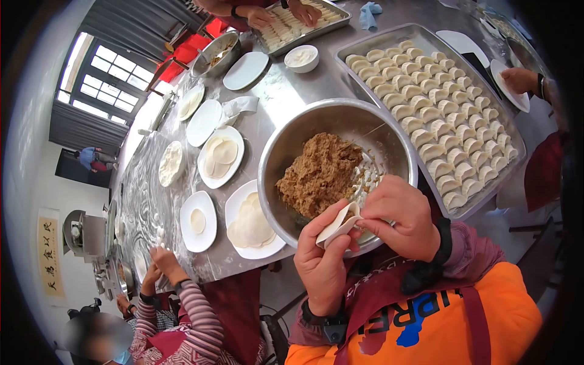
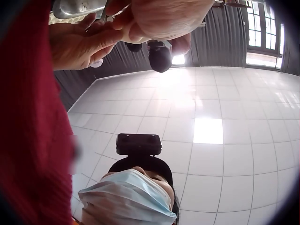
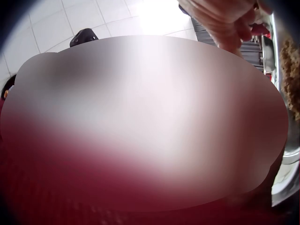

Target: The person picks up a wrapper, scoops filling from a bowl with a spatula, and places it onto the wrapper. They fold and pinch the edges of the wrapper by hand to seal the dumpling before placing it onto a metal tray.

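Observation:
My left hand (image 1: 322,267) holds a folded dumpling (image 1: 338,226) low over the near rim of a large steel bowl (image 1: 277,152). My right hand (image 1: 404,214) meets it from the right, thumb and forefinger pinching its edge. Brown minced filling (image 1: 321,173) is heaped inside the bowl. Both hands also show in the left wrist view, close together at the top, where the dumpling is mostly hidden behind the fingers. Part of a hand appears at the top of the right wrist view, whose middle is blurred over; the filling (image 3: 291,75) shows at its right edge.
Right of the bowl stands a metal tray (image 1: 426,35) filled with rows of dumplings. Plates of round wrappers (image 1: 249,222) and a bowl of flour (image 1: 171,163) lie left. A person in striped sleeves (image 1: 198,322) works nearby at left; other people's hands (image 1: 261,17) reach in from the far side.

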A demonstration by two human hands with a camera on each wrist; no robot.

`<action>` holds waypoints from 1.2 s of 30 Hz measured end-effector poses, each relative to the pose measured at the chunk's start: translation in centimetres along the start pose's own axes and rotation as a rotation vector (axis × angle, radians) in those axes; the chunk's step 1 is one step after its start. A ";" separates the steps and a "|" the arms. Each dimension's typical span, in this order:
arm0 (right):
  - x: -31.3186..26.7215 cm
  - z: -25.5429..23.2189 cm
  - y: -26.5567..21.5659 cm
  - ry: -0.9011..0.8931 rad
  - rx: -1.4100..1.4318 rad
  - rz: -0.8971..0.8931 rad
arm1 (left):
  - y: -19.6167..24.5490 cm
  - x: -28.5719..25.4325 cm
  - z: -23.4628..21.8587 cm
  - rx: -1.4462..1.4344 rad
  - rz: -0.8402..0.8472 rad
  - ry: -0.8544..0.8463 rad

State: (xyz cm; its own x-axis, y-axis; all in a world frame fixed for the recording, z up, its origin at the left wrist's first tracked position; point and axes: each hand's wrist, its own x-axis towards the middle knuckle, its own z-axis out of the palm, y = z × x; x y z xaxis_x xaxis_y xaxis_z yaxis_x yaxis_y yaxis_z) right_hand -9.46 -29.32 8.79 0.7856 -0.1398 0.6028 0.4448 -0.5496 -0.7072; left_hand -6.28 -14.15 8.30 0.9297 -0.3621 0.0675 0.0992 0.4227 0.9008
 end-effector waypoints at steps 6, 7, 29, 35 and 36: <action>-0.2 0.3 0.1 0.056 0.056 0.026 | 0.0 -0.4 -0.2 0.013 -0.014 0.011; -0.1 0.3 -0.1 0.052 0.150 0.131 | 0.1 -0.4 -0.1 -0.003 -0.018 0.018; -0.6 0.0 0.2 -0.033 0.163 0.006 | 0.6 -0.3 -0.3 -0.124 -0.140 -0.050; -0.4 -0.2 0.0 -0.041 0.226 0.051 | 0.9 -0.2 -0.7 0.027 -0.186 -0.151; -0.3 -0.2 0.1 -0.045 0.254 0.065 | 1.0 -0.2 -0.7 0.066 -0.183 -0.168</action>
State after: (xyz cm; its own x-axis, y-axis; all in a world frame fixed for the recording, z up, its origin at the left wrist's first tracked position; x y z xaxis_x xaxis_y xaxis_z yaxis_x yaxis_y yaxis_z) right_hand -9.73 -29.54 8.65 0.8318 -0.1277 0.5402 0.4822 -0.3160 -0.8171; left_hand -6.08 -13.08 8.84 0.8259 -0.5629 -0.0335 0.2317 0.2845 0.9302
